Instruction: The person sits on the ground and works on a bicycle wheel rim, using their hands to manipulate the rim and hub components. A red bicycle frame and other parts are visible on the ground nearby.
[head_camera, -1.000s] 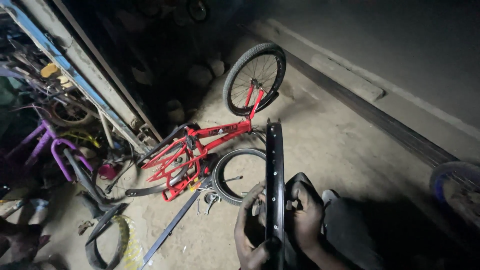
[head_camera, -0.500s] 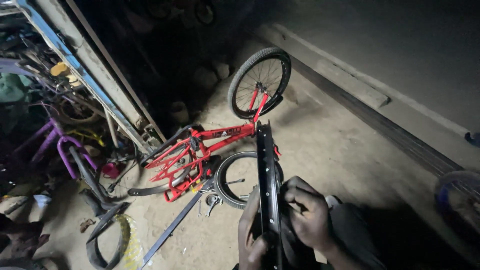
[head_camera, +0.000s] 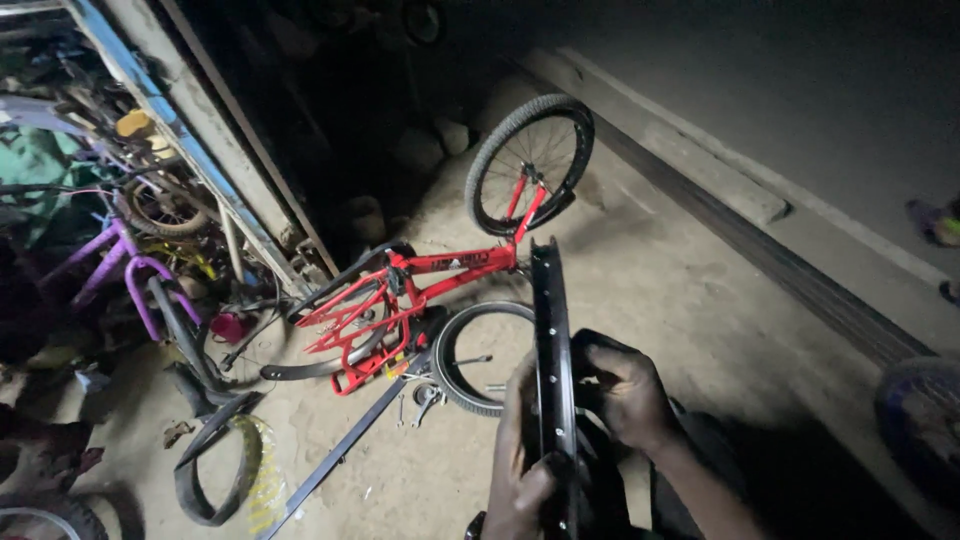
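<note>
Gripping a bare wheel rim edge-on, both hands closed on it

Compared with half a second ago, the black wheel rim (head_camera: 552, 340) stands a little further right in the view and the red bicycle frame (head_camera: 410, 290) behind it has shifted with it; the hands sit at much the same height on the rim.

Left hand (head_camera: 520, 470) wraps the rim low on its left side, fingers curled round the edge, clenched on the metal. Right hand (head_camera: 625, 395) grips from the right side a little higher, fingers bent over the rim's flank, wrist angled down toward the lower right corner. The rim is upright and seen nearly edge-on, its spoke holes facing the camera, held above the sandy ground just in front of the person.

Behind it a tyre (head_camera: 470, 360) lies flat beside the red frame, whose one mounted wheel (head_camera: 530, 160) points away. A purple bicycle frame (head_camera: 120, 265) leans at the left
</note>
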